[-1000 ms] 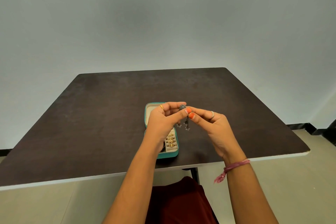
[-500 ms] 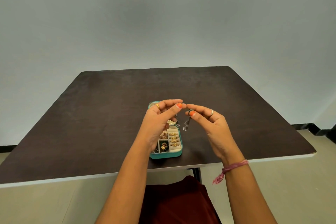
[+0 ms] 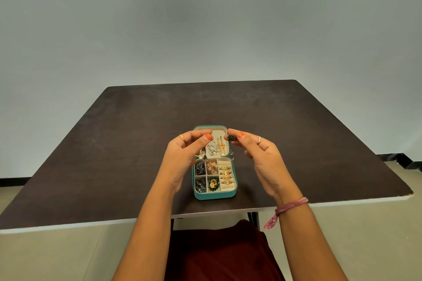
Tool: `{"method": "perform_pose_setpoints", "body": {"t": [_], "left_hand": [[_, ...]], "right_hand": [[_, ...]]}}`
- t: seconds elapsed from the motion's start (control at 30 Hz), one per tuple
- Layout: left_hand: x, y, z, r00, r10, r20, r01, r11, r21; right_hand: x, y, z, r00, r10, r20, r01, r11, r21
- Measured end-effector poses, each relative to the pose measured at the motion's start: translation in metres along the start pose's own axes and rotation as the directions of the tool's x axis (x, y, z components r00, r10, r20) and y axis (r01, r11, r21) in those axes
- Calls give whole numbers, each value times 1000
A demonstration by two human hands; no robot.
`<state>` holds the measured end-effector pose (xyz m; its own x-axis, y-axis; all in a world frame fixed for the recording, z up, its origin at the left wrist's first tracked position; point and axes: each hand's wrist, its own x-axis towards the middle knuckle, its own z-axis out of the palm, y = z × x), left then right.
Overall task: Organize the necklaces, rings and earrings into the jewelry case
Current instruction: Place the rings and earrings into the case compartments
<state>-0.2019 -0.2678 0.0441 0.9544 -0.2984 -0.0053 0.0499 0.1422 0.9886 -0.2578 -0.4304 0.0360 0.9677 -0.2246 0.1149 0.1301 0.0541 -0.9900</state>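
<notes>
An open teal jewelry case (image 3: 214, 196) lies on the dark table (image 3: 114, 143) near its front edge. Necklaces (image 3: 215, 147) hang in the raised lid. Gold rings (image 3: 226, 175) fill the right column, and earrings (image 3: 206, 177) sit in the small compartments. My left hand (image 3: 186, 155) hovers over the case's left side and pinches a dark dangling earring (image 3: 204, 152). My right hand (image 3: 262, 157) is over the right side. Its thumb and forefinger pinch a matching dark earring (image 3: 231, 137), whose drop hangs beside the lid.
The table's front edge (image 3: 137, 220) runs just below the case. A dark red garment (image 3: 219, 251) covers my lap under it. A plain grey wall stands behind the table.
My hands have drawn apart, each taking one of the two dark earrings they held together. The case's inside now shows between them.
</notes>
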Motion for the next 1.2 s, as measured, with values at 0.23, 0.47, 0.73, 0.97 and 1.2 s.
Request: {"method": "perform_pose_setpoints", "body": {"t": [0.23,0.47,0.73,0.97,1.2], "left_hand": [[1,-15,-11,998,-16,-55,19,998,57],[1,-31,-20,996,-21,-85,32,991,129],[2,-46,-30,995,-13,-99,34,978,207],[2,-54,-34,994,-7,-109,33,969,243],[6,-66,-36,980,-46,-194,105,947,304]], "right_hand": [[7,3,9,996,86,-11,-87,994,-70],[11,7,15,991,129,-23,-130,989,-74],[13,11,20,990,143,-2,-143,988,-65],[12,15,20,987,155,52,-155,988,-12],[11,18,24,980,183,83,-181,983,-27]]}}
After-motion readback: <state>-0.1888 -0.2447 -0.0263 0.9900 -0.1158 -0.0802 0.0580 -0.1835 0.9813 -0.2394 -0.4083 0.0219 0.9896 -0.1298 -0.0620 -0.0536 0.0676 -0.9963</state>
